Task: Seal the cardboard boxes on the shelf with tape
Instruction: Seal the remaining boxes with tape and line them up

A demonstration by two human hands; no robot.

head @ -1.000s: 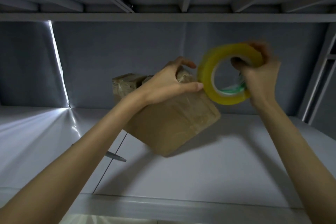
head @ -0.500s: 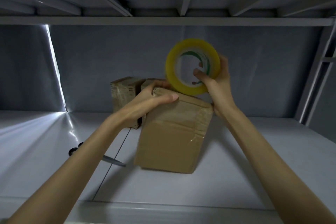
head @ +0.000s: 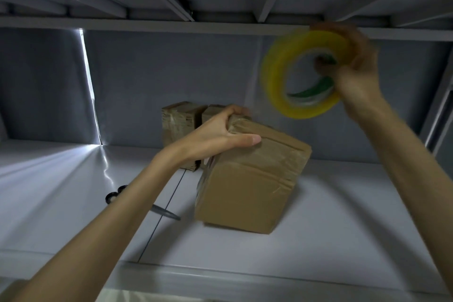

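Your left hand (head: 218, 135) grips the cardboard box (head: 250, 179) mid-shelf (head: 343, 228); your right hand (head: 355, 68) pinches the yellow tape roll (head: 277, 76) above. Scissors (head: 137, 203) lie toward the shelf's left front edge.

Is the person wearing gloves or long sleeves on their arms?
No. Both arms are bare from the bottom of the picture up to the fingers. The left hand and right hand wear no gloves, and no rings, watch or bracelet show. No sleeve is visible in this view.

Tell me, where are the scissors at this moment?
In the head view, the scissors lie on the shelf, left of the front cardboard box, partly hidden under the left forearm.
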